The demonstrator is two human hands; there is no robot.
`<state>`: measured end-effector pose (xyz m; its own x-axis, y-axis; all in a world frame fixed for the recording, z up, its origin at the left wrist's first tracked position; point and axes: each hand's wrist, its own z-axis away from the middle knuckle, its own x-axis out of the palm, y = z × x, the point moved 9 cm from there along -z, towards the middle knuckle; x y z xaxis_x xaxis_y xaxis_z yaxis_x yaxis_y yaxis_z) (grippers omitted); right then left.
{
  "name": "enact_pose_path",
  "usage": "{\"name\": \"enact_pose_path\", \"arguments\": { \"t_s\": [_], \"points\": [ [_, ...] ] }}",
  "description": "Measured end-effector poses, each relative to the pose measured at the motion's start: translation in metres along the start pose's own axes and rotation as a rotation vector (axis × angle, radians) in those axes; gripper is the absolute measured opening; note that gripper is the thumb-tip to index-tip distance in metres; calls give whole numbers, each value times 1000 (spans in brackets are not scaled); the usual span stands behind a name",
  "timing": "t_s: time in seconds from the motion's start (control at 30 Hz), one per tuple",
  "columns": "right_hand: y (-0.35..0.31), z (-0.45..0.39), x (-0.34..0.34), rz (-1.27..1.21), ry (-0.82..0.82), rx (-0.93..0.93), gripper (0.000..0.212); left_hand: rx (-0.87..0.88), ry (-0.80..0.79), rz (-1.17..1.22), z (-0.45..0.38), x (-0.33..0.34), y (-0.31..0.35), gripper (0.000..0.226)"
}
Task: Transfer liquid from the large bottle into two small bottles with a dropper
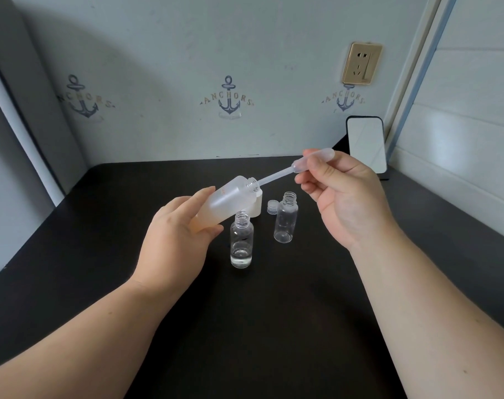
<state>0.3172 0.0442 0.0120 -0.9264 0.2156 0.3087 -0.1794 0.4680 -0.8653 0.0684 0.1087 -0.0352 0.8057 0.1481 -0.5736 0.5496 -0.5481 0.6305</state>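
Dropper tip sits in the mouth of the tilted large bottle, above the dark table.

I see my left hand [178, 234] curled round the base of the frosted translucent plastic large bottle [227, 201], held tilted off the black table [101, 254], neck up and to the right. My right hand [342, 197] pinches the bulb of the clear plastic dropper [288, 169], its stem reaching into that bottle's mouth. Just below the large bottle stands a clear small bottle [241, 243], uncapped, with a little liquid at its bottom. Right of the large bottle stands a second clear small bottle [286, 217], open, a small ridged cap [272, 207] beside it. A white cap [258, 204] sits just behind the large bottle.
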Motion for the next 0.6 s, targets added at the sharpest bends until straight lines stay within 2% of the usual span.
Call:
{"name": "enact_pose_path", "arguments": {
  "t_s": [0.07,0.17,0.43,0.6],
  "points": [
    [-1,-1,-3,-8,7,0,9,-6,4,6,0,0,-1,62],
    [-2,-3,-11,-63,47,3,17,-16,5,13,-1,0,-2,62],
    [-1,-5,-30,-314,176,34,10,-37,13,-1,-3,-1,-5,60],
    [-2,-7,-45,-426,280,36,21,-96,16,12,-4,-3,-11,57]
  ]
}}
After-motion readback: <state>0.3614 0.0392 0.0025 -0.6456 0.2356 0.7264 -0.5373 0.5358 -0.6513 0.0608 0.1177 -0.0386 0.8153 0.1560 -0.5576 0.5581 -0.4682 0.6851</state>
